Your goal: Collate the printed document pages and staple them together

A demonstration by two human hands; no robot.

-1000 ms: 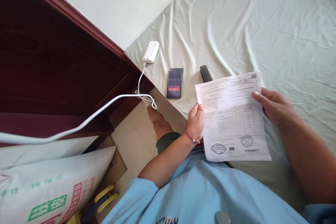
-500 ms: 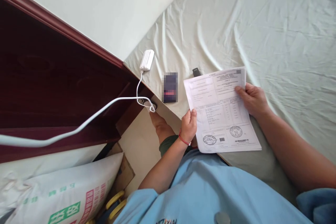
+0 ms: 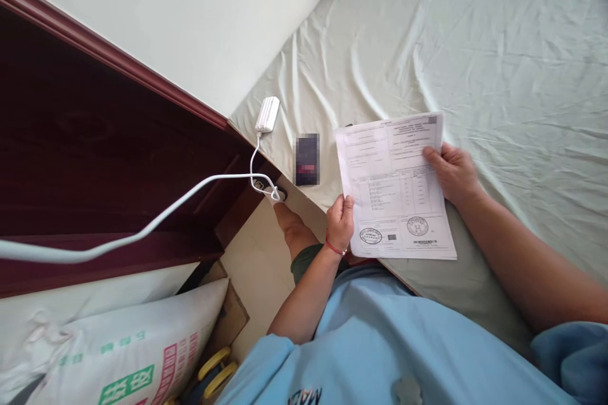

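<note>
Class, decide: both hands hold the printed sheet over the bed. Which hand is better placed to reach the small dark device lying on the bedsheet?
Probably the left hand: it grips the sheet on the side facing the dark device. The right hand is across the paper.

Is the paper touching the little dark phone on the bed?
Apart. The head view shows a strip of pale green bedsheet between the white printed paper and the small dark phone.

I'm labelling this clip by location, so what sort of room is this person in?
Most likely a bedroom in a home. A mattress under a wrinkled pale green sheet fills the right side, against a dark red wooden bed frame, with a white plastic corded controller lying on the sheet's corner.
</note>
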